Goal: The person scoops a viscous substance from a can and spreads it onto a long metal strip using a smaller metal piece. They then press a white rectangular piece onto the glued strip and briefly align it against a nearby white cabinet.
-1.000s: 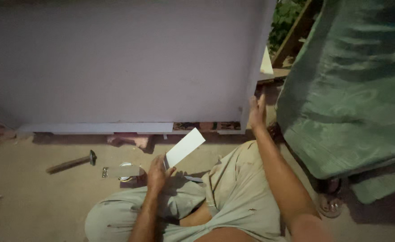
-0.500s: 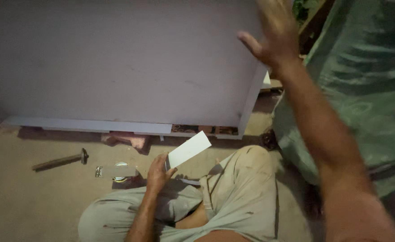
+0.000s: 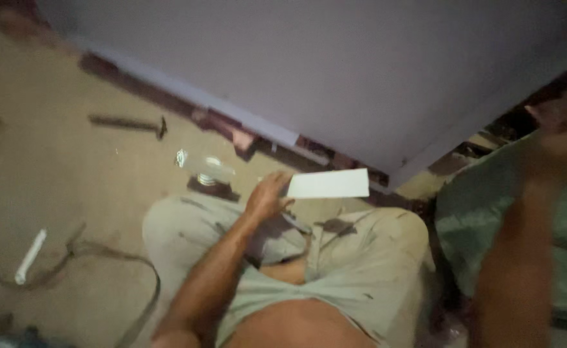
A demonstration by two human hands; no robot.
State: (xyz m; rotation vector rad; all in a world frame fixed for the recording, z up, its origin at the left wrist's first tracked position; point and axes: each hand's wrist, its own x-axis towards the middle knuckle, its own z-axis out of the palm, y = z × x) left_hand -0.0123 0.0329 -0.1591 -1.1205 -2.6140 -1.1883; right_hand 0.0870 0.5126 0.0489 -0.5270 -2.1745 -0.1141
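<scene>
My left hand (image 3: 267, 195) holds a flat white rectangular piece (image 3: 329, 183) by its left end, above my lap in pale trousers (image 3: 354, 258). My right hand (image 3: 563, 125) is raised at the far right, blurred, near the lower right corner of a large grey panel (image 3: 335, 71) that stands in front of me. Whether its fingers hold anything is unclear. The panel rests on a grey strip along the floor.
A hammer (image 3: 129, 122) lies on the sandy floor at the left. A clear jar (image 3: 206, 169) lies by my knee. A white tube (image 3: 31, 256) and a dark cable (image 3: 103, 258) are at the lower left. Green cloth (image 3: 489, 212) is at the right.
The view has tilted and swung left. My right arm has come down from the panel's upper edge to its lower right corner. My left hand still holds the white piece.
</scene>
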